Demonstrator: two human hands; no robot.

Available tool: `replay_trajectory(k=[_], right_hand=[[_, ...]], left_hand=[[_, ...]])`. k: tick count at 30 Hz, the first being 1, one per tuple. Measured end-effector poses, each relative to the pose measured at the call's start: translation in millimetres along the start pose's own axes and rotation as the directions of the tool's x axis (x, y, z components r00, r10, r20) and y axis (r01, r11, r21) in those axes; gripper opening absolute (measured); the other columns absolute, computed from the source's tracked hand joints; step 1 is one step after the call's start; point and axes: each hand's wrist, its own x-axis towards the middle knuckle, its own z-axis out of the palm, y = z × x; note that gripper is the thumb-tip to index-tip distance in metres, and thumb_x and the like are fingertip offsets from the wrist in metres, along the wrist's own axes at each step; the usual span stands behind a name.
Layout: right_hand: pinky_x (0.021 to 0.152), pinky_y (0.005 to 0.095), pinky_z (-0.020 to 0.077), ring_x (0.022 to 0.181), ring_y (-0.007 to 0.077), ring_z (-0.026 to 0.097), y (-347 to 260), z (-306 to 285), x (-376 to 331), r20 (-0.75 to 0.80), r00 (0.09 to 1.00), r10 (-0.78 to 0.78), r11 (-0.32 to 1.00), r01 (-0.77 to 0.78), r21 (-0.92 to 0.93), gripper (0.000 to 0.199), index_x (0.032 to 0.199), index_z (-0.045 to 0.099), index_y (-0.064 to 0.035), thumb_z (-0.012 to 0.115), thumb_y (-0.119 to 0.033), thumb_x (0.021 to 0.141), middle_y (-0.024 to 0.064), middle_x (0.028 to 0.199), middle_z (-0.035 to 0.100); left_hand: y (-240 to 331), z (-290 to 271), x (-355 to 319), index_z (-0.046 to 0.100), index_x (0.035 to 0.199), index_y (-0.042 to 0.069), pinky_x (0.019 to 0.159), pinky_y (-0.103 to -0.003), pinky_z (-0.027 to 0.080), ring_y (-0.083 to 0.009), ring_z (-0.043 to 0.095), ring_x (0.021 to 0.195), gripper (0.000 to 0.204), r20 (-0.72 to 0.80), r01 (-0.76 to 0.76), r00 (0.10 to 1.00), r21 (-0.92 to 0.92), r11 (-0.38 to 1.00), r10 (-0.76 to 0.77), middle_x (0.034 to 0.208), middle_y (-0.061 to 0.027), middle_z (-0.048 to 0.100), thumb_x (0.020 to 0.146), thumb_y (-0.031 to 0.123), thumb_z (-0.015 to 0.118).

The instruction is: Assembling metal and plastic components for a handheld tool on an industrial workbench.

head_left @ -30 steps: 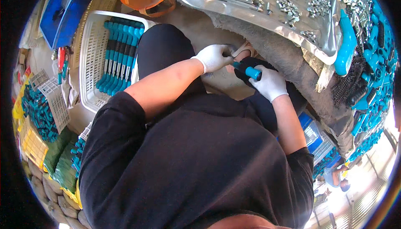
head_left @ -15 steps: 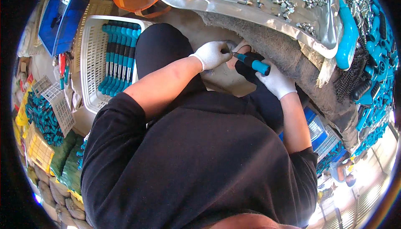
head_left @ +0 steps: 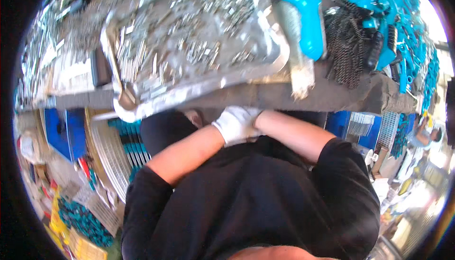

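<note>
Workbench (head_left: 341, 96) now fills the upper half of the view, from 9 to 3 o'clock; a second ago it lay only along the top rim. Head has tipped up and forward, so the hands have slid from mid-frame to the bench's near edge.

Metal tray (head_left: 270, 61) of small silvery parts sits at 12 o'clock, far larger in view than before. Blue plastic handle piece (head_left: 305, 18) at 1 o'clock, on the bench just right of the tray. Black coiled springs (head_left: 350, 51) beside it, toward 2 o'clock. White basket (head_left: 111, 165) with teal-handled tools at 9 o'clock, on the floor side.

Left hand (head_left: 237, 125), white glove, at frame centre, pressed close under the bench edge and over the dark lap. Fingers curled inward; cannot tell how tightly, or around what.

Right hand: forearm (head_left: 289, 134) runs in from 3 o'clock and ends behind the left glove. Hand itself hidden; grip not readable.

The teal-handled tool that showed between the gloves half a second ago is not visible now. Judged: it remains in the hands, covered by the left glove, with work going on at the same spot.
</note>
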Motion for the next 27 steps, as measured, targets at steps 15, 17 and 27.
replay_trajectory(k=[15,17,27], right_hand=[[0.092,0.0407,0.0451,0.105,0.0375,0.06,23,73,46,-0.687,0.707,0.165,0.949,-0.304,-0.085,0.04,0.111,0.063,-0.004,0.055,-0.033,0.085,0.0216,0.114,0.063],[0.092,0.0405,0.0451,0.105,0.0375,0.06,1,88,65,-0.715,0.681,0.156,0.944,-0.317,-0.096,0.04,0.112,0.063,-0.0041,0.055,-0.033,0.085,0.0216,0.114,0.063],[0.093,0.0398,0.0451,0.105,0.0375,0.06,44,64,86,-0.774,0.609,-0.173,0.943,-0.123,-0.308,0.041,0.112,0.063,-0.0045,0.057,-0.033,0.083,0.0216,0.114,0.063]], left_hand=[[-12,21,34,0.054,0.128,0.011,0.1,-0.043,0.042,-0.0338,0.054,0.117,0.058,-0.012,-0.126,0.992,0.007,0.992,0.126,0.126,-0.0182,0.058,0.082,0.046,0.062],[-14,28,39,0.056,0.126,0.011,0.099,-0.041,0.043,-0.0346,0.056,0.114,0.064,0.269,0.205,0.944,-0.025,0.979,-0.191,0.125,-0.0196,0.058,0.076,0.05,0.066],[19,-2,36,0.06,0.12,0.015,0.093,-0.04,0.047,-0.0326,0.057,0.114,0.056,0.19,0.226,0.95,0.128,0.966,-0.248,0.122,-0.0163,0.06,0.079,0.052,0.063]])
